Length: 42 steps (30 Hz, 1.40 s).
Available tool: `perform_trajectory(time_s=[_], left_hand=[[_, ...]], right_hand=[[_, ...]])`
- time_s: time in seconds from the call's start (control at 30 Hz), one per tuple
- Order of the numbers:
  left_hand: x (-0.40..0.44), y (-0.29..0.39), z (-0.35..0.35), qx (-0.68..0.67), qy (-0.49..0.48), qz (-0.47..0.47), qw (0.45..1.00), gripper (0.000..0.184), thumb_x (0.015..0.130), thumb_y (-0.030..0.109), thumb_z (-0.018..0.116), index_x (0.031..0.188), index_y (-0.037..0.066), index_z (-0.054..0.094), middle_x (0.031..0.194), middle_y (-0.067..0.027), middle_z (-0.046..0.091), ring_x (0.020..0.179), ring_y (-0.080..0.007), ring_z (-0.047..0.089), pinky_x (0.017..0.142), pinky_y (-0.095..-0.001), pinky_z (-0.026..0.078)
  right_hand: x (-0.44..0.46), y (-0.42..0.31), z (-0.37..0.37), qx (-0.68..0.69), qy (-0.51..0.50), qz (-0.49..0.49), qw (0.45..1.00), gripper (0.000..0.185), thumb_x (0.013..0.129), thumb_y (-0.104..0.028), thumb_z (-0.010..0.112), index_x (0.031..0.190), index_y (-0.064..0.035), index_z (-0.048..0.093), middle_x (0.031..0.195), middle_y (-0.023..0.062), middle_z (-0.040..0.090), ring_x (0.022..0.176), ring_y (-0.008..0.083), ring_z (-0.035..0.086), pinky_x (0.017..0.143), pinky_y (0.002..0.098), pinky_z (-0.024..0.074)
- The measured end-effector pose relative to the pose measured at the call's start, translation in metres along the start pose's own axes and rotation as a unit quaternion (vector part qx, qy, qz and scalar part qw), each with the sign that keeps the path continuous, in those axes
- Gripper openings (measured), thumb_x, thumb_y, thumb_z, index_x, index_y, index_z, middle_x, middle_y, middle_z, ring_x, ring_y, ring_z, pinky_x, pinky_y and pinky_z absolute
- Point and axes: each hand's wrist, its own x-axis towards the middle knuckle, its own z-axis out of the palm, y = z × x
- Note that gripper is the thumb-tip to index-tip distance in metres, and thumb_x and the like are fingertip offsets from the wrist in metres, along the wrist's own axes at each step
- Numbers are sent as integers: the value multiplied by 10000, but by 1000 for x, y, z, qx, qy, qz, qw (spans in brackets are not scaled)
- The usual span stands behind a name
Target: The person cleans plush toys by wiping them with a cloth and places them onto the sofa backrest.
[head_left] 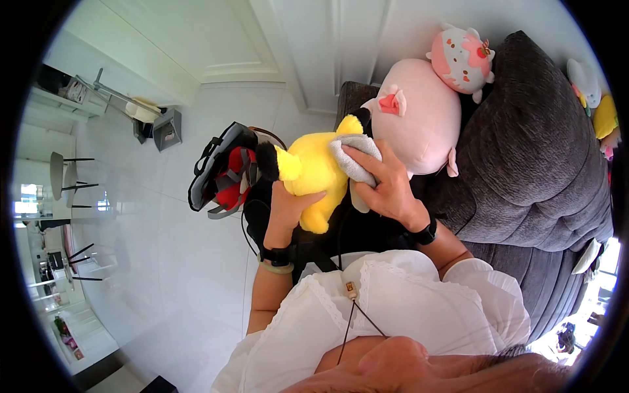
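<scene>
A yellow plush toy point(314, 164) with black-tipped ears is held over my lap. My left hand point(291, 206) grips its lower left side, with the thumb lying across the yellow fur. In my right hand point(386, 180) is a folded grey cloth point(356, 157), pressed against the toy's upper right side. My right fingers lie bent over the cloth. The toy's face is not in view, and part of its right side is hidden behind the cloth and hand.
Right of the toy, a pink pig plush point(422, 118) and a pink-and-white plush point(462, 59) rest on the dark grey sofa point(524, 150). A black-and-red bag point(229, 171) stands on the white tiled floor point(157, 216) at left. A grey dustpan point(168, 130) stands farther off.
</scene>
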Motion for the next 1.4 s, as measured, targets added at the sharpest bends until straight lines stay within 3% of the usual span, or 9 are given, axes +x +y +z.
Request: perform_trajectory(time_s=[0.23, 0.43, 0.6, 0.77, 0.93, 1.03, 1.13, 1.27, 1.4], left_hand=[[10, -1, 1, -178, 7, 27, 984, 687, 759, -70, 753, 1381, 7, 470, 1279, -129, 624, 1147, -248, 642, 987, -378, 530], [6, 5, 15, -52, 46, 12, 998, 679, 743, -37, 810, 1341, 12, 492, 1245, -116, 636, 1125, -221, 643, 973, -372, 532], [12, 5, 28, 70, 50, 46, 995, 664, 722, 4, 837, 1304, 13, 517, 1209, -102, 648, 1091, -196, 646, 951, -350, 532], [21, -11, 24, 93, 108, 134, 981, 701, 751, 28, 814, 1368, 28, 480, 1267, -106, 625, 1133, -208, 624, 974, -341, 502], [16, 0, 39, 258, 168, 141, 941, 798, 754, 64, 820, 1453, 52, 435, 1258, -132, 596, 1182, -272, 582, 1015, -378, 457], [15, -4, 43, 337, 174, 183, 907, 846, 724, 96, 834, 1468, 60, 435, 1185, -144, 570, 1134, -327, 554, 989, -408, 445], [13, -6, 42, 435, 150, 223, 860, 870, 694, 127, 838, 1465, 66, 441, 1167, -147, 556, 1083, -346, 543, 955, -421, 448], [4, 8, 47, 409, 145, 146, 889, 910, 657, 119, 860, 1462, 65, 439, 1193, -146, 558, 1116, -332, 557, 966, -413, 462], [8, 3, 35, 242, 73, 107, 962, 931, 645, 101, 889, 1457, 50, 436, 1340, -143, 556, 1215, -271, 585, 1025, -368, 474]], right_hand=[[-16, -5, 8, 33, -158, -86, 983, 621, 637, -7, 698, 1233, -180, 714, 1127, 172, 638, 916, 360, 660, 793, 414, 567], [9, -7, -9, 11, 9, -44, 999, 595, 670, 18, 658, 1251, -110, 691, 1150, 213, 619, 983, 398, 635, 807, 424, 558], [16, -16, -4, -102, 12, -34, 994, 583, 664, 3, 681, 1235, -112, 689, 1108, 196, 621, 933, 389, 636, 777, 432, 561], [4, -27, -3, 101, -115, -16, 988, 593, 680, -5, 679, 1258, -134, 681, 1043, 186, 611, 867, 371, 645, 742, 412, 563], [6, -30, -1, 164, -72, 97, 979, 591, 723, 4, 671, 1300, -120, 656, 1061, 193, 610, 855, 371, 638, 759, 393, 553], [12, -31, 5, 102, 8, -33, 994, 599, 714, 11, 671, 1300, -112, 658, 1082, 197, 611, 885, 365, 642, 770, 393, 552], [20, -28, -2, 35, 59, -36, 997, 575, 693, 22, 669, 1255, -98, 687, 1157, 202, 616, 965, 359, 644, 827, 393, 556], [26, -21, -9, 9, 86, -16, 996, 560, 703, 54, 629, 1243, -83, 687, 1174, 202, 619, 1017, 370, 639, 874, 399, 550], [24, -5, -11, 3, 71, 16, 997, 535, 721, 42, 629, 1240, -75, 682, 1165, 215, 618, 1000, 399, 634, 875, 426, 538]])
